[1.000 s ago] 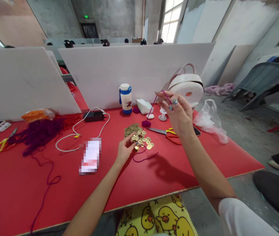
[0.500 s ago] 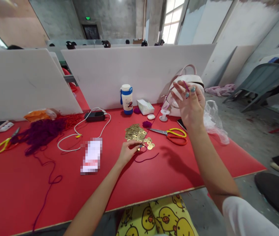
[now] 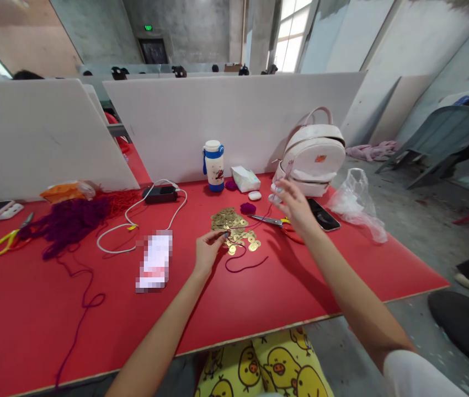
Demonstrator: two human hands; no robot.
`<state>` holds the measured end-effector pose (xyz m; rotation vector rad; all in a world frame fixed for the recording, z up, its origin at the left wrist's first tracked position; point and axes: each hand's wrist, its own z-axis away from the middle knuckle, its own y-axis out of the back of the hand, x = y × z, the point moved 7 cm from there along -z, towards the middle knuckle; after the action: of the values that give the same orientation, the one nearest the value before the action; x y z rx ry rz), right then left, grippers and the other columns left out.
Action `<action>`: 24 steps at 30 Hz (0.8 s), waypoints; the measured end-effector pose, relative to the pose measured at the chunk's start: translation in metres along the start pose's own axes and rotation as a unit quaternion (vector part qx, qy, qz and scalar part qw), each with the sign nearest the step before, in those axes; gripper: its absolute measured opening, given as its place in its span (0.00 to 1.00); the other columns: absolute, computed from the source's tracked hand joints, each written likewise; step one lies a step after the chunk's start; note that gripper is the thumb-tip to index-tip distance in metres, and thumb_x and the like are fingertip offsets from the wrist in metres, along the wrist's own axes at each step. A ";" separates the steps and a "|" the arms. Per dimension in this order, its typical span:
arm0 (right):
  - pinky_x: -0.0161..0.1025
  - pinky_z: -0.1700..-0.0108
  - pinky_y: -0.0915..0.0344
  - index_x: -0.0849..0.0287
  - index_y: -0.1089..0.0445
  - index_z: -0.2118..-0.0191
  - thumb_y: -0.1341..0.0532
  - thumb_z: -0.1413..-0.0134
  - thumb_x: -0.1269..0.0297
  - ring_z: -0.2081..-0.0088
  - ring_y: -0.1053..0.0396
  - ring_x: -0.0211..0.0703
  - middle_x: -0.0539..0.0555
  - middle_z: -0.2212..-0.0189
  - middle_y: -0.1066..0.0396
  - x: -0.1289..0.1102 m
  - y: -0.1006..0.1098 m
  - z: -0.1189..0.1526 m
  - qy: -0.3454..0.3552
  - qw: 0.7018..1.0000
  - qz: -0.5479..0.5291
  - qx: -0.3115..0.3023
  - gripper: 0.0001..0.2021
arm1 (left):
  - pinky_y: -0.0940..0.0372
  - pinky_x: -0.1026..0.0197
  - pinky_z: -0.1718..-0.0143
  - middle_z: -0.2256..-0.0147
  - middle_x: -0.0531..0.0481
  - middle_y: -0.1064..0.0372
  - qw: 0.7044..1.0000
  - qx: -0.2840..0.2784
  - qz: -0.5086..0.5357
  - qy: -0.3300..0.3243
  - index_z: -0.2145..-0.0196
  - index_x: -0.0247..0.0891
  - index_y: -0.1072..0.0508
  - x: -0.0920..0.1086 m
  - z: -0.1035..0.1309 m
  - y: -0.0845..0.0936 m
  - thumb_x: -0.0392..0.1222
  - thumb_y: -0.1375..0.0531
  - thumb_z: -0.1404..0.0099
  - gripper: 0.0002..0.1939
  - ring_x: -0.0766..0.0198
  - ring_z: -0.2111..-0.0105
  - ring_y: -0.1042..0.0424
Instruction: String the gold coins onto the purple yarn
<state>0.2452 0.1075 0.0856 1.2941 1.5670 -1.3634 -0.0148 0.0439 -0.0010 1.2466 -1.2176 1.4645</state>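
Thumb and fingers of my left hand (image 3: pixel 212 248) are pinched on a purple cord (image 3: pixel 240 269) beside a pile of gold coins (image 3: pixel 228 220). One end of the cord curls on the red table (image 3: pixel 259 309) in front of the coins. My right hand (image 3: pixel 292 205) is raised over the scissors with its fingers apart, and a strand of cord runs up toward it. Under that hand lie the scissors (image 3: pixel 273 221) with yellow and red handles, partly covered. A small purple yarn ball (image 3: pixel 248 208) sits between the coins and the scissors' tips.
At the back stand a bottle (image 3: pixel 214 168), a tissue pack (image 3: pixel 246 179) and a white backpack (image 3: pixel 315 154). A black phone (image 3: pixel 323 214) and a plastic bag (image 3: pixel 358 207) lie right. Left are a blurred phone (image 3: pixel 154 262), a power bank (image 3: pixel 160 194), purple yarn (image 3: pixel 73 220) and more scissors (image 3: pixel 6 242).
My right hand has come down and left from in front of the backpack, and its fingers have spread. My left hand has shifted slightly left. The cord between them hangs lower and slacker.
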 end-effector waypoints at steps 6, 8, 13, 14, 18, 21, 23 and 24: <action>0.46 0.48 0.34 0.51 0.31 0.53 0.39 0.44 0.57 0.50 0.31 0.47 0.54 0.55 0.28 0.063 -0.076 0.087 -0.060 0.949 0.143 -0.274 0.13 | 0.34 0.64 0.78 0.76 0.49 0.25 0.997 -0.007 0.060 0.044 0.69 0.33 0.20 -0.003 0.005 -0.004 0.47 0.28 0.58 0.19 0.68 0.81 0.33; 0.44 0.56 0.30 0.50 0.31 0.53 0.38 0.46 0.56 0.58 0.28 0.47 0.53 0.61 0.26 0.072 -0.086 0.101 -0.070 0.943 0.146 -0.292 0.14 | 0.34 0.64 0.76 0.74 0.48 0.24 0.998 -0.014 0.058 0.033 0.68 0.33 0.20 -0.001 0.004 -0.005 0.47 0.28 0.57 0.19 0.67 0.79 0.31; 0.38 0.68 0.37 0.58 0.31 0.77 0.44 0.41 0.49 0.74 0.37 0.39 0.50 0.79 0.34 0.053 -0.078 0.097 -0.053 0.941 0.166 -0.291 0.20 | 0.33 0.65 0.75 0.69 0.44 0.22 0.999 0.013 0.031 0.012 0.68 0.34 0.19 0.003 0.003 -0.001 0.46 0.29 0.56 0.17 0.62 0.73 0.27; 0.38 0.67 0.38 0.58 0.32 0.77 0.45 0.40 0.48 0.73 0.38 0.39 0.50 0.78 0.36 0.042 -0.070 0.092 -0.040 0.947 0.168 -0.272 0.21 | 0.33 0.64 0.75 0.70 0.44 0.21 1.000 0.017 0.018 0.010 0.68 0.34 0.19 0.003 0.002 0.000 0.46 0.29 0.55 0.17 0.62 0.73 0.26; 0.39 0.57 0.39 0.59 0.34 0.78 0.42 0.41 0.50 0.63 0.36 0.42 0.53 0.67 0.33 -0.010 -0.032 0.072 0.033 0.972 0.151 -0.175 0.20 | 0.31 0.61 0.69 0.70 0.44 0.21 0.998 0.026 -0.047 -0.022 0.70 0.35 0.19 0.002 0.001 0.002 0.42 0.32 0.51 0.11 0.59 0.70 0.25; 0.39 0.62 0.37 0.57 0.34 0.78 0.40 0.43 0.52 0.69 0.37 0.40 0.51 0.71 0.35 -0.044 -0.009 0.065 0.054 0.990 0.060 -0.115 0.18 | 0.30 0.59 0.65 0.69 0.45 0.21 0.996 0.028 -0.078 -0.044 0.69 0.36 0.19 -0.001 -0.001 0.004 0.39 0.33 0.50 0.08 0.57 0.68 0.24; 0.40 0.63 0.36 0.56 0.39 0.82 0.38 0.45 0.51 0.70 0.38 0.42 0.50 0.77 0.40 -0.068 -0.001 0.065 0.093 0.990 -0.012 -0.101 0.21 | 0.30 0.58 0.65 0.69 0.45 0.21 0.994 0.027 -0.091 -0.053 0.69 0.36 0.19 -0.004 -0.003 0.005 0.38 0.34 0.49 0.08 0.57 0.68 0.23; 0.40 0.63 0.35 0.55 0.42 0.84 0.38 0.46 0.52 0.71 0.39 0.41 0.49 0.79 0.43 -0.079 0.001 0.065 0.107 0.989 -0.039 -0.097 0.22 | 0.30 0.58 0.64 0.69 0.45 0.21 0.993 0.028 -0.097 -0.057 0.69 0.36 0.19 -0.005 -0.004 0.006 0.38 0.34 0.49 0.08 0.56 0.68 0.23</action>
<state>0.2602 0.0250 0.1445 1.3034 1.8642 -1.1143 -0.0206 0.0468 -0.0066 1.4598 -1.1012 1.3082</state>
